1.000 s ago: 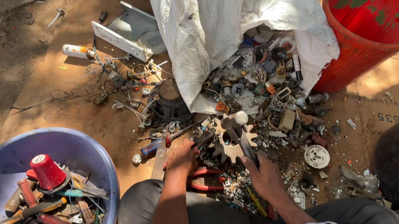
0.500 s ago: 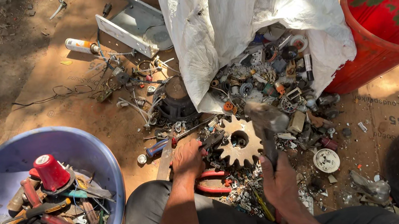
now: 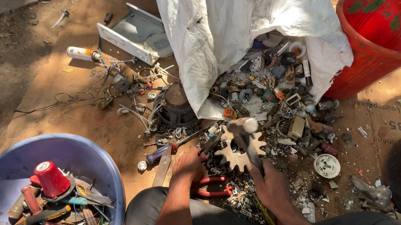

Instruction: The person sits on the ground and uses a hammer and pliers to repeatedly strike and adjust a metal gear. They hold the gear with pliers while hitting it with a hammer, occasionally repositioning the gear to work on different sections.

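Fingers (image 3: 264, 175) of right hand (image 3: 271, 188) wrapped shut around hammer (image 3: 247, 140) handle, head poised above gear (image 3: 240, 152).
Left hand (image 3: 189, 165) presses flat beside gear, seemingly steadying; red pliers (image 3: 213, 187) nearby; beyond, white sack (image 3: 242, 6) spills scrap.

Red bucket (image 3: 390, 35) with green smears. Blue basin (image 3: 97, 163), red cap (image 3: 51, 179) inside it. White woven sack (image 3: 242, 6). Rusty tan gear (image 3: 238, 152). Red-handled pliers (image 3: 214, 188). Blue-handled screwdriver (image 3: 156, 155). Brown dirt ground (image 3: 11, 69).
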